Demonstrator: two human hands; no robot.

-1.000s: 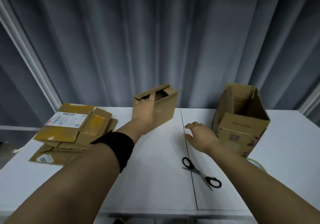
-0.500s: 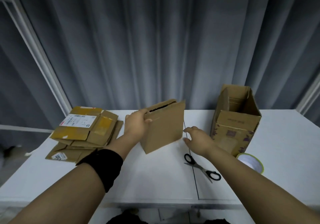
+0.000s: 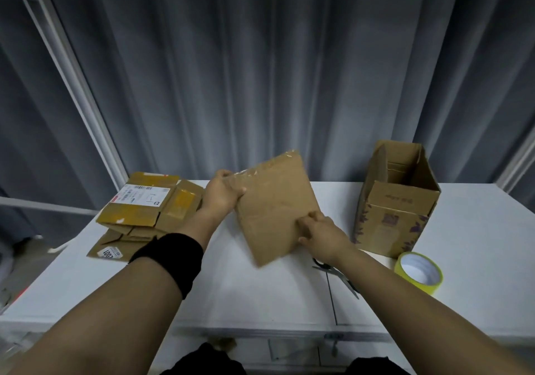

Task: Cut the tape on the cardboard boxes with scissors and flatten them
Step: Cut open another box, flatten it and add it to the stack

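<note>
Box (image 3: 275, 204) flatter than before, left hand (image 3: 221, 199) gripping top corner, right hand (image 3: 322, 234) now pinching lower edge.

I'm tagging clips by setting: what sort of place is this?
Likely a packing or mailroom-type work area: a white table before grey curtains carries a pile of flattened boxes, an open box, a tape roll and scissors; left hand and right hand hold a flat box.

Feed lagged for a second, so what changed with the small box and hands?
The small box, then open in the left hand alone, is now collapsed flat; the right hand has taken hold of its right edge. The scissors, tall box and flattened stack stayed put.
</note>
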